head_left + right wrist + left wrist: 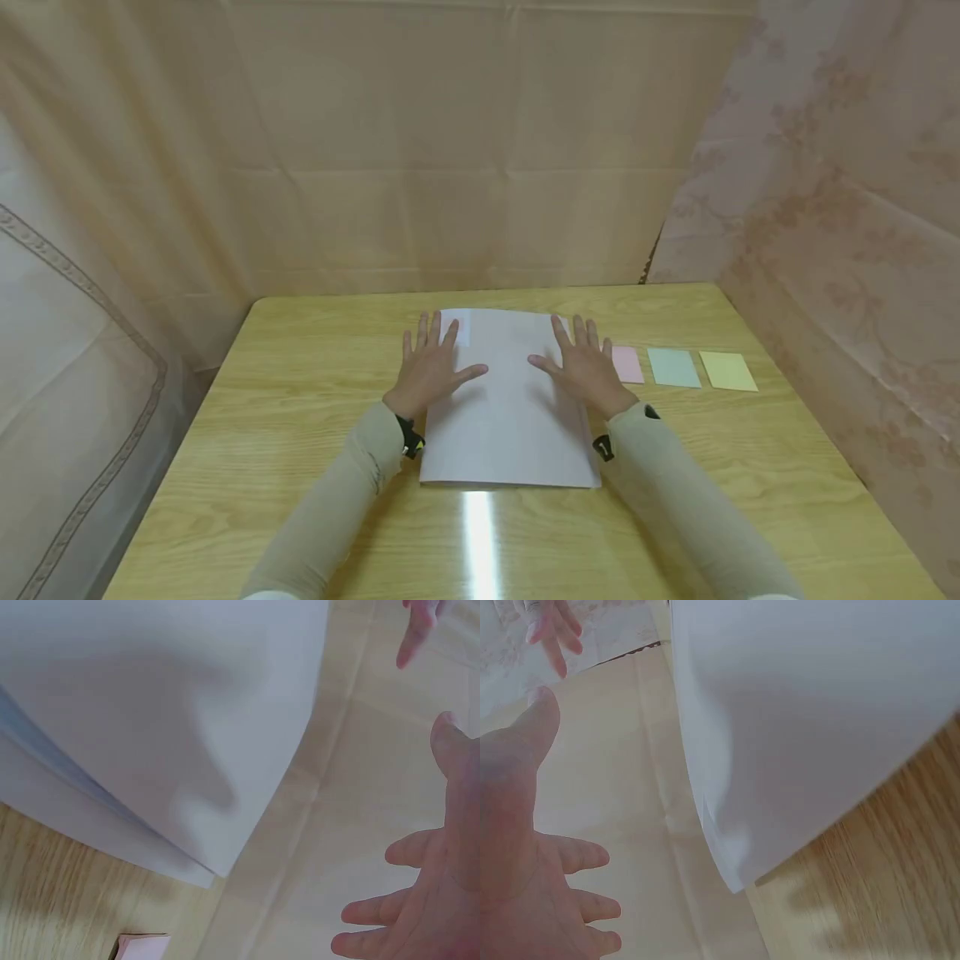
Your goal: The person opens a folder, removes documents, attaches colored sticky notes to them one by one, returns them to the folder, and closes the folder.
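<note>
A large sheet of white paper [510, 417] lies on the table, with a small paler rectangle [464, 327] at its far left corner. In the right wrist view, the white paper [150, 720] shows more than one layer along its edge. My left hand [431, 367], palm down with fingers spread, is over the paper's left side, while my right hand [588, 371] mirrors it over the right side. Both hands cast shadows on the paper and hold nothing. Left-hand fingers [592, 904] and right-hand fingers [375, 907] are spread in the wrist views.
To the right lie a pink pad of notes [627, 365], partly behind my right hand, a pale green one [674, 367] and a yellow one [729, 371]. The wooden table [285, 400] meets a beige curtain [375, 167] at the back and patterned cloth [847, 225] at right.
</note>
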`<act>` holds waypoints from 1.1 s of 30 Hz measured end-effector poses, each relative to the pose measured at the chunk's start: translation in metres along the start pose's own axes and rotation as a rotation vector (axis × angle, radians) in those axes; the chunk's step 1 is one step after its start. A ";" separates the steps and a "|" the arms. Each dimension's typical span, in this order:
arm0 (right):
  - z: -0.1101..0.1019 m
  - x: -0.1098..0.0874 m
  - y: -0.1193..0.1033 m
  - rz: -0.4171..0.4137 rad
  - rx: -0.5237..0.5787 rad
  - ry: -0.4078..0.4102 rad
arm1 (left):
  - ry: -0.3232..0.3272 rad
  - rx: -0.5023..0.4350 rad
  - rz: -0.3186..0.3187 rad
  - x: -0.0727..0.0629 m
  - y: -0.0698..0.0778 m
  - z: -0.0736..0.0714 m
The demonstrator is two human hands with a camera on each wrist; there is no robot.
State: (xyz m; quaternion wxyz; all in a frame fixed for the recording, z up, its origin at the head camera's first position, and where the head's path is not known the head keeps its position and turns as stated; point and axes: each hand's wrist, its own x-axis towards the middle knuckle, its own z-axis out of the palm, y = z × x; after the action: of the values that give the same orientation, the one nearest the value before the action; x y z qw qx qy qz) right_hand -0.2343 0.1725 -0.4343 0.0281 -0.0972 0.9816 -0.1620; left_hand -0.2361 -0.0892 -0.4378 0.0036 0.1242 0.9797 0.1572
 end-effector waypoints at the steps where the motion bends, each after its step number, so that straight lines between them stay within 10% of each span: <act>1: 0.000 0.000 -0.001 0.001 -0.001 0.001 | 0.005 0.002 0.003 0.000 -0.001 -0.001; 33: 0.009 -0.021 0.028 0.037 0.020 -0.115 | -0.036 -0.040 0.082 -0.028 -0.016 0.013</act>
State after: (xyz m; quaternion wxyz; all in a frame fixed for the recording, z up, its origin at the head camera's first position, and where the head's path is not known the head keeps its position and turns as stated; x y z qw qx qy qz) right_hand -0.2185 0.2001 -0.4516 0.0886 -0.0881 0.9783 -0.1655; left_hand -0.2121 -0.1066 -0.4561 0.0171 0.1669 0.9703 0.1744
